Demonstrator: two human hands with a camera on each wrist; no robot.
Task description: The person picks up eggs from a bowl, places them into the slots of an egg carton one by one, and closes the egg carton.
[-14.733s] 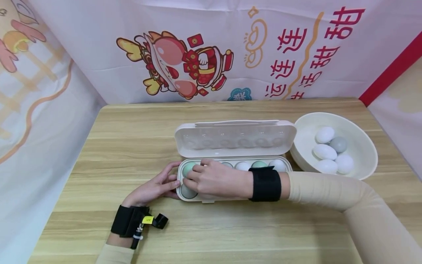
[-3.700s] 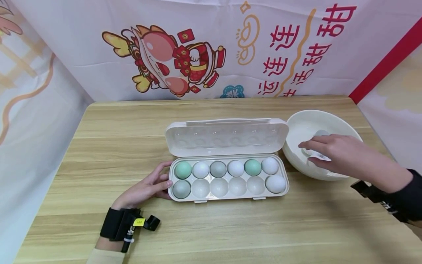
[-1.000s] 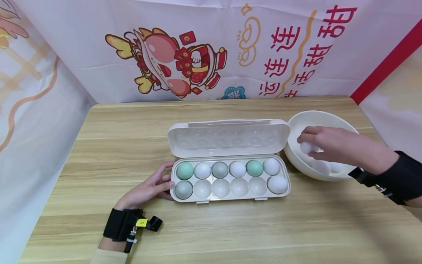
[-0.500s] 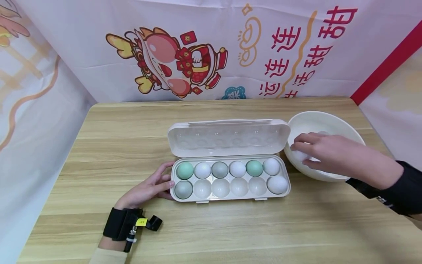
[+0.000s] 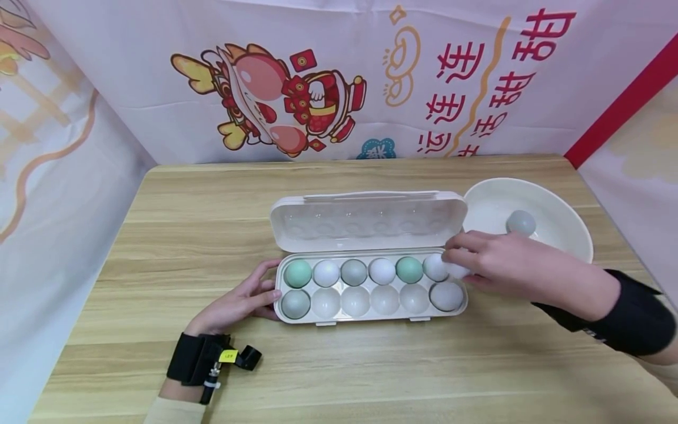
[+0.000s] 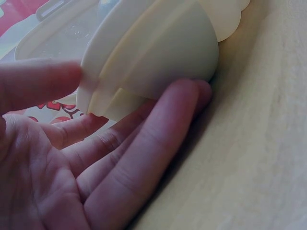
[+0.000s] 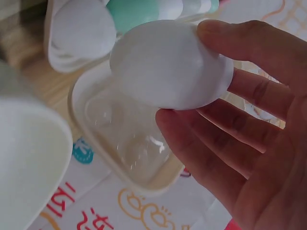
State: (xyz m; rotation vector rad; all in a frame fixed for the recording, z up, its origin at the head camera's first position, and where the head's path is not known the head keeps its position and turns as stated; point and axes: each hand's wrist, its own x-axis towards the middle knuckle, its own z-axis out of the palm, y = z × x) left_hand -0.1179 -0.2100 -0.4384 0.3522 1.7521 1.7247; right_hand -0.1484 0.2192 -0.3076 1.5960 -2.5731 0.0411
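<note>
My right hand (image 5: 500,259) holds a white egg (image 7: 168,64) between thumb and fingertips, above the right end of the egg box (image 5: 354,321). The box lies with its clear-white lid (image 5: 365,235) raised at the back. Its far row is full of green, white and grey eggs; the near row has a grey egg (image 5: 295,304) at the left end, a white egg (image 5: 446,296) at the right end and bare hollows between. My left hand (image 5: 238,300) grips the box's left end, thumb on the rim and fingers against the outer wall (image 6: 168,52).
A large cream bowl (image 5: 580,232) stands right of the box, close to the lid. In it a grey egg (image 5: 521,222) shows; my right hand and forearm hide the near part. A printed cloth (image 5: 397,76) hangs behind the wooden table (image 5: 212,224).
Over the last second my right hand has lifted the white egg out of the bowl and moved left to the box. My left hand stays at the box's end.
</note>
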